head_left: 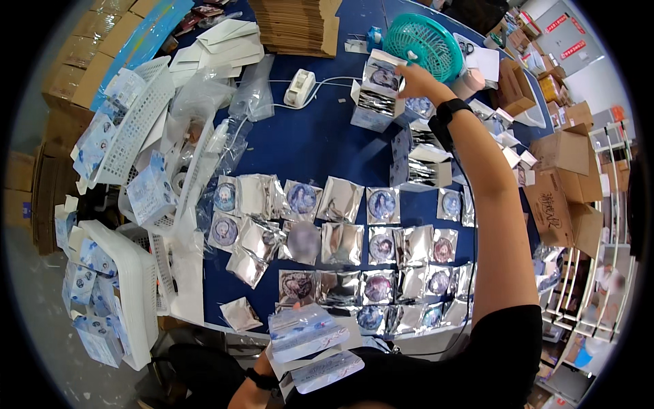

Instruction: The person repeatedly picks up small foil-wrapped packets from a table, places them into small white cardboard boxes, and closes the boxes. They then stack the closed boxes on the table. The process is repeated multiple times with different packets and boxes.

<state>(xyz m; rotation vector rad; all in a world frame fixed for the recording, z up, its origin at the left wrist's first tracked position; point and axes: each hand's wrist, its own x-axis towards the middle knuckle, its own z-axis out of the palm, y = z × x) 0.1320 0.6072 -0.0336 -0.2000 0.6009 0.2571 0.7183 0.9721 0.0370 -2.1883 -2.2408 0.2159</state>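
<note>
My left hand (270,362), mostly hidden, grips an open light-blue printed carton (306,332) with its flaps spread, close to my body at the lower edge. Stretched to the far side of the table, my right hand (417,82) has its fingers closed at the edge of a silver foil packet (381,73) bearing a round badge. That packet is above an open display box (372,117) filled with upright packets. A second open box of packets (421,170) stands nearer, under my right forearm. Rows of foil-packed round badges (383,204) lie across the table.
White plastic baskets (133,123) with light-blue cartons line the left side. A teal basket (424,44), a white power strip (300,88) and stacked brown cardboard (296,27) are at the back. Cardboard boxes (562,184) stand on the right. A thin cable crosses near my right arm.
</note>
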